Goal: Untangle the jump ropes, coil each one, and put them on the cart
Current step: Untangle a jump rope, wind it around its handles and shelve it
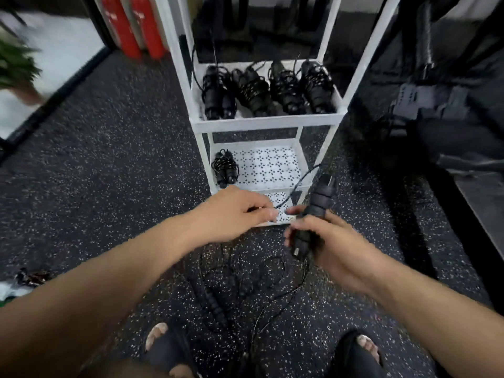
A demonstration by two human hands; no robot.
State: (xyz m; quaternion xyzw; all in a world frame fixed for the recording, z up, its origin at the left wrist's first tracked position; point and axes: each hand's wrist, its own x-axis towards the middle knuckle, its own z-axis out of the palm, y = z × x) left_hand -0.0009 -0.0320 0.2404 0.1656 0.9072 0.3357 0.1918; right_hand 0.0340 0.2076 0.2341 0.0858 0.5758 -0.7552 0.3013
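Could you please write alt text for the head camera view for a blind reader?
A person's right-hand grip holds a black jump-rope handle while the left-hand grip pinches the cord. Ahead, a white cart holds five coiled ropes; another rope lies loose on the floor.

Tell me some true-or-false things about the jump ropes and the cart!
1. The right hand grips black rope handles. True.
2. The cart is red. False: it is white.
3. Four coiled ropes lie side by side on one shelf. True.
4. The shelf below them holds three coiled ropes. False: a single coiled rope lies there, at its left end.
5. Every rope is already on the cart. False: a loose rope lies on the floor.
6. The left hand pinches a thin cord. True.
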